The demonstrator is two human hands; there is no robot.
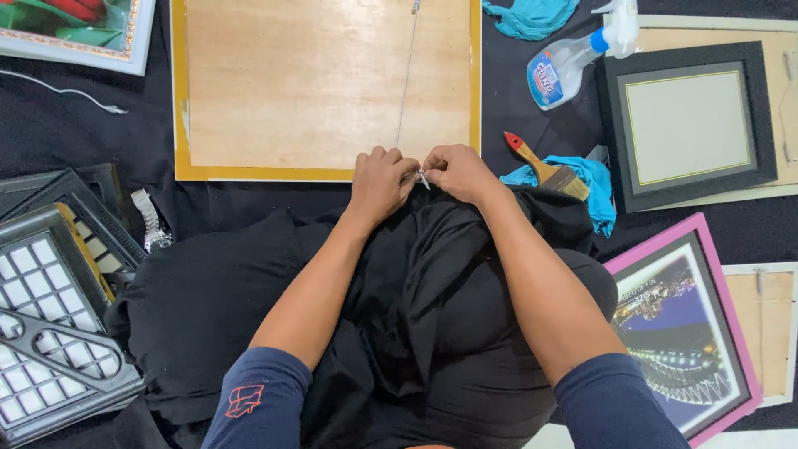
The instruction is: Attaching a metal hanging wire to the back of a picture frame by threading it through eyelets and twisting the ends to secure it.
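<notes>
Pinching the near end of the thin hanging wire (407, 83) between both fists, I keep my left hand (380, 176) and right hand (456, 171) curled tight, knuckles touching, at the near edge of the gold-rimmed frame back (324, 87). Its long axis runs straight away from me up the board, equally near both hands; a paintbrush (544, 169) lies just right

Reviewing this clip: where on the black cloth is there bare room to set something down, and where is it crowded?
Bare black cloth lies left of the wooden frame back, below the white cable. A narrower strip runs between that frame's right edge and the spray bottle. It is crowded on the right around the paintbrush, teal rag and pink-framed picture.
</notes>
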